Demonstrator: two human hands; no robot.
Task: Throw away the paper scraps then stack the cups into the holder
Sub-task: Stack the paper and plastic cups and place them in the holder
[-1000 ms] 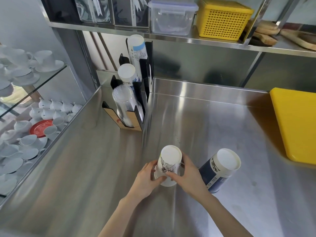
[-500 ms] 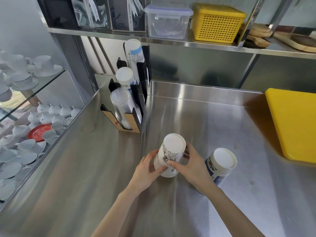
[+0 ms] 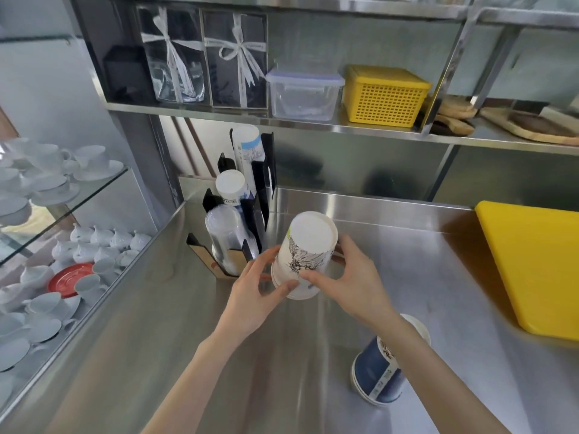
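Observation:
An upside-down white paper cup stack (image 3: 305, 252) with a black drawing is held above the steel counter (image 3: 188, 324). My left hand (image 3: 255, 296) grips its lower left side and my right hand (image 3: 347, 277) its right side. Just left of it stands the black cup holder (image 3: 255, 211). The holder carries a clear plastic cup stack (image 3: 224, 233) in front, a white cup stack (image 3: 230, 186) behind that, and a taller white and blue stack (image 3: 249, 148) at the back. A dark blue cup stack (image 3: 380, 371) stands upside down on the counter under my right forearm.
A yellow cutting board (image 3: 539, 264) lies at the right. The shelf above holds a yellow basket (image 3: 383, 95), a clear lidded box (image 3: 302, 93) and ribboned packages (image 3: 203, 57). Left of the counter, glass shelves carry white cups, saucers and a red saucer (image 3: 67, 278).
Both hands have lifted the white cup stack off the counter and carried it up and away toward the holder. The blue stack has stayed on the counter.

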